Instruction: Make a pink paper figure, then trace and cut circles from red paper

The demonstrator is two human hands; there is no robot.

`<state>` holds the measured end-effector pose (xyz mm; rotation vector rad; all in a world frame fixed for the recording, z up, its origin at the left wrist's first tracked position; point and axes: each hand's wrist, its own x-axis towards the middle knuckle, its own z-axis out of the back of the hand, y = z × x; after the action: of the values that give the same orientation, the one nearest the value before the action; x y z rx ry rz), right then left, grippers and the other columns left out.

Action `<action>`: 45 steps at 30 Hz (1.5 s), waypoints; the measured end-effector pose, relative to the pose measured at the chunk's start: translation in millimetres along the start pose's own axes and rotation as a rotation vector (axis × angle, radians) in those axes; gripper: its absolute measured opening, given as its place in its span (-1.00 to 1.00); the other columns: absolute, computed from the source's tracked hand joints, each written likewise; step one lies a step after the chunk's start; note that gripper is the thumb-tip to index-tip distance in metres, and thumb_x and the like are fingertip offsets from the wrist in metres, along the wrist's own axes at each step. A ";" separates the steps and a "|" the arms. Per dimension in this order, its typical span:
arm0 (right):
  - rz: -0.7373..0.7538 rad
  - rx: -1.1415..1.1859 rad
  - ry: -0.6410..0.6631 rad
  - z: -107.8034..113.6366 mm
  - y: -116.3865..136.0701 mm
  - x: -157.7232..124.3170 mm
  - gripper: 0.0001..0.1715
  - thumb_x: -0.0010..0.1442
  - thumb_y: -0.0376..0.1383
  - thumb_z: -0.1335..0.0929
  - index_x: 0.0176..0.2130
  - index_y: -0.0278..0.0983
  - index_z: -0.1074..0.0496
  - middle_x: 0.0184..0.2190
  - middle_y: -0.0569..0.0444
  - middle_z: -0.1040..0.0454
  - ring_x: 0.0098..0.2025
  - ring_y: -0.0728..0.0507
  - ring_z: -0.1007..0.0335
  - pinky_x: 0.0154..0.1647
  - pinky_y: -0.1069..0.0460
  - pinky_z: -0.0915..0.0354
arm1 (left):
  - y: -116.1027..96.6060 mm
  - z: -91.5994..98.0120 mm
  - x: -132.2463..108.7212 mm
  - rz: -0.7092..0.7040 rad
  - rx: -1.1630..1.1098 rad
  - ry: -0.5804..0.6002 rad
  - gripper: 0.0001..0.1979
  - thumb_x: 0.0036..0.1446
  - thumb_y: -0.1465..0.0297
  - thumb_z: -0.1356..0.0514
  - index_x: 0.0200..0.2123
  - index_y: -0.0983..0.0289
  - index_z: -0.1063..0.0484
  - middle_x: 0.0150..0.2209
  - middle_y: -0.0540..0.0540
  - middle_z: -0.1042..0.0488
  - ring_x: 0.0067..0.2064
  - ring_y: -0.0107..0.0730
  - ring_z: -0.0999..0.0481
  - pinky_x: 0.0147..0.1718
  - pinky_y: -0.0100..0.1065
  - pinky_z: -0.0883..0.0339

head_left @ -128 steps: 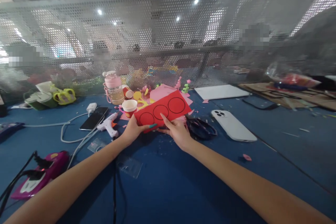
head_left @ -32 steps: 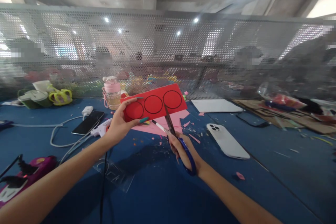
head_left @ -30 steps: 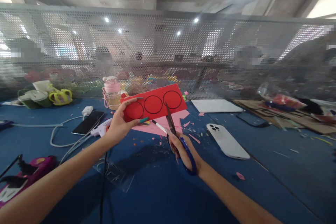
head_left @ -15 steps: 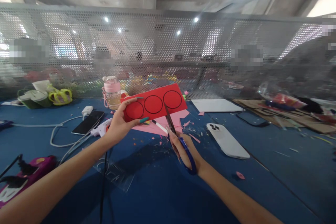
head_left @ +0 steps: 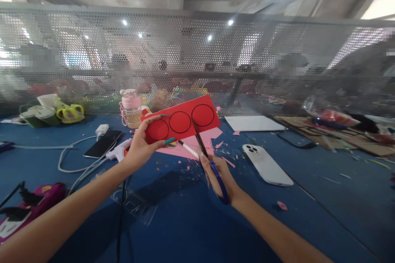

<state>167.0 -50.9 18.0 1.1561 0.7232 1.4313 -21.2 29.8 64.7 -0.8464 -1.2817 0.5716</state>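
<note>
My left hand (head_left: 144,144) pinches the left end of a red paper strip (head_left: 180,121), which carries three circles drawn in black. The strip is held up and tilted, its right end higher. In my right hand (head_left: 220,176) are blue-handled scissors (head_left: 200,144), their blades pointing up at the strip between the middle and right circles. One blade lies over the red paper. Below the strip, pink paper (head_left: 185,151) lies on the blue table, with a white pen (head_left: 189,149) on it.
A white phone (head_left: 268,165) lies right of my right hand, with white paper (head_left: 254,123) behind it. At the left are a black phone (head_left: 103,144), a glue gun (head_left: 119,151), cables and a purple power strip (head_left: 46,197). A pink bottle (head_left: 131,109) stands behind.
The scissor blades have moved slightly up along the red strip and look more closed. The strip's right end has risen a little. My left hand keeps its hold.
</note>
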 end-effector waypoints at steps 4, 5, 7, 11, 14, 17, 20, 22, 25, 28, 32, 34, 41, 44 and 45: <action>-0.005 -0.002 -0.009 -0.1 0.7 0.1 -0.43 0.08 0.15 -0.11 -0.64 -0.23 -0.03 -0.81 0.25 -0.01 -0.79 0.06 -0.01 -0.78 0.13 -0.02 | 0.7 0.0 -0.2 -0.012 0.005 -0.001 -0.40 -0.28 0.56 -0.31 -0.08 0.22 -0.28 0.06 0.14 -0.27 0.09 -0.14 -0.25 0.07 -0.10 -0.18; -0.004 -0.002 -0.015 -0.3 0.4 0.4 -0.42 0.08 0.16 -0.11 -0.64 -0.23 -0.03 -0.82 0.25 -0.01 -0.79 0.06 0.00 -0.78 0.13 0.00 | 0.7 -0.1 -0.3 -0.016 0.009 -0.001 -0.40 -0.27 0.56 -0.31 -0.07 0.23 -0.28 0.06 0.13 -0.27 0.09 -0.14 -0.25 0.07 -0.10 -0.17; -0.010 0.006 -0.021 -0.8 -1.1 1.0 -0.42 0.07 0.16 -0.11 -0.64 -0.23 -0.03 -0.82 0.25 -0.01 -0.78 0.07 0.01 -0.77 0.13 0.02 | 0.8 -0.3 -0.7 -0.023 0.018 0.003 -0.41 -0.27 0.56 -0.30 -0.07 0.23 -0.28 0.06 0.14 -0.27 0.10 -0.14 -0.25 0.08 -0.09 -0.15; -0.009 -0.001 -0.026 -1.2 -4.6 1.9 -0.42 0.07 0.16 -0.11 -0.63 -0.24 -0.03 -0.83 0.25 -0.01 -0.78 0.07 0.03 -0.77 0.13 0.04 | 1.4 -0.4 -1.4 -0.027 0.013 0.017 -0.41 -0.25 0.55 -0.30 -0.07 0.22 -0.27 0.07 0.14 -0.26 0.11 -0.13 -0.23 0.09 -0.06 -0.14; -0.004 -0.005 -0.025 -0.9 -5.8 1.9 -0.42 0.08 0.15 -0.12 -0.64 -0.23 -0.02 -0.83 0.25 -0.01 -0.78 0.07 0.03 -0.78 0.13 0.04 | 2.1 -0.2 -1.7 -0.016 0.001 0.021 -0.41 -0.25 0.54 -0.31 -0.06 0.21 -0.26 0.09 0.14 -0.24 0.10 -0.13 -0.24 0.06 -0.06 -0.18; -0.020 0.008 -0.019 -1.0 -6.6 1.9 -0.42 0.07 0.16 -0.12 -0.64 -0.23 -0.02 -0.83 0.26 0.00 -0.80 0.07 0.02 -0.79 0.13 0.02 | 1.9 -0.4 -1.5 -0.006 -0.017 0.026 -0.41 -0.25 0.54 -0.30 -0.07 0.21 -0.26 0.08 0.13 -0.24 0.09 -0.13 -0.25 0.04 -0.09 -0.22; -0.015 0.017 -0.024 -1.7 -7.9 1.9 -0.43 0.07 0.16 -0.13 -0.63 -0.23 -0.02 -0.82 0.26 -0.01 -0.80 0.07 0.00 -0.80 0.13 0.00 | 1.0 -0.8 -1.3 -0.005 -0.027 0.034 -0.42 -0.24 0.55 -0.30 -0.07 0.21 -0.26 0.07 0.13 -0.24 0.08 -0.15 -0.26 0.02 -0.12 -0.25; -0.002 0.026 -0.025 -2.3 -8.6 1.8 -0.43 0.08 0.15 -0.13 -0.63 -0.24 -0.03 -0.81 0.25 -0.02 -0.81 0.07 -0.01 -0.80 0.14 -0.01 | 0.5 -1.3 -1.6 -0.001 -0.022 0.044 -0.43 -0.24 0.55 -0.29 -0.08 0.22 -0.27 0.06 0.13 -0.25 0.07 -0.15 -0.27 -0.02 -0.13 -0.29; -0.004 0.051 -0.023 -2.6 -9.0 1.4 -0.45 0.09 0.13 -0.13 -0.62 -0.24 -0.05 -0.82 0.26 -0.03 -0.82 0.06 -0.01 -0.81 0.13 -0.02 | 0.2 -2.4 -2.8 0.012 0.006 0.050 -0.44 -0.26 0.54 -0.29 -0.09 0.23 -0.27 0.05 0.15 -0.25 0.06 -0.10 -0.27 -0.11 -0.15 -0.36; -0.004 0.061 -0.020 -1.9 -9.0 1.8 -0.48 0.09 0.09 -0.16 -0.60 -0.24 -0.07 -0.80 0.26 -0.04 -0.81 0.07 -0.01 -0.82 0.14 -0.03 | 0.3 -3.7 -4.9 0.027 0.033 0.068 -0.44 -0.25 0.53 -0.29 -0.09 0.24 -0.27 0.04 0.16 -0.25 0.06 -0.11 -0.27 -0.08 -0.13 -0.33; 0.028 0.031 -0.035 -0.7 -8.4 2.8 -0.48 0.10 0.09 -0.16 -0.60 -0.25 -0.09 -0.78 0.24 -0.06 -0.79 0.06 -0.04 -0.79 0.14 -0.04 | -0.4 -5.2 -7.2 0.039 0.068 0.087 -0.45 -0.23 0.53 -0.28 -0.08 0.25 -0.25 0.02 0.15 -0.27 0.04 -0.16 -0.28 0.02 -0.10 -0.23; 0.014 0.027 -0.037 -0.6 -7.6 2.7 -0.46 0.08 0.12 -0.14 -0.61 -0.24 -0.08 -0.80 0.25 -0.05 -0.79 0.06 -0.04 -0.80 0.14 -0.04 | -0.6 -5.7 -7.3 0.041 0.065 0.085 -0.45 -0.22 0.53 -0.28 -0.08 0.25 -0.25 0.02 0.15 -0.26 0.05 -0.16 -0.27 0.02 -0.10 -0.22; -0.066 0.085 -0.037 -0.7 -3.9 1.4 -0.41 0.02 0.19 -0.15 -0.64 -0.24 -0.05 -0.83 0.27 -0.03 -0.81 0.06 -0.03 -0.82 0.14 -0.01 | 2.2 -5.7 -5.1 0.051 0.004 0.097 -0.44 -0.25 0.55 -0.29 -0.09 0.24 -0.26 0.04 0.14 -0.24 0.08 -0.13 -0.23 0.01 -0.09 -0.24; -0.040 0.097 -0.043 -1.5 -4.4 2.2 -0.43 0.05 0.16 -0.15 -0.63 -0.24 -0.07 -0.84 0.26 -0.05 -0.81 0.06 -0.03 -0.81 0.14 -0.04 | 3.2 -6.4 -5.9 0.073 -0.013 0.129 -0.43 -0.26 0.55 -0.30 -0.10 0.22 -0.26 0.03 0.14 -0.25 0.05 -0.11 -0.27 -0.12 -0.15 -0.38; -0.039 0.111 -0.044 -1.8 -4.9 2.4 -0.43 0.06 0.15 -0.15 -0.63 -0.24 -0.07 -0.84 0.26 -0.05 -0.82 0.06 -0.03 -0.80 0.14 -0.05 | 3.1 -6.7 -6.4 0.088 -0.017 0.137 -0.43 -0.26 0.55 -0.30 -0.10 0.21 -0.26 0.02 0.14 -0.25 0.02 -0.10 -0.30 -0.20 -0.17 -0.43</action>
<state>167.3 -47.2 13.6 1.2485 0.7979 1.3433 -15.8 25.1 58.0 -0.9435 -1.1303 0.5628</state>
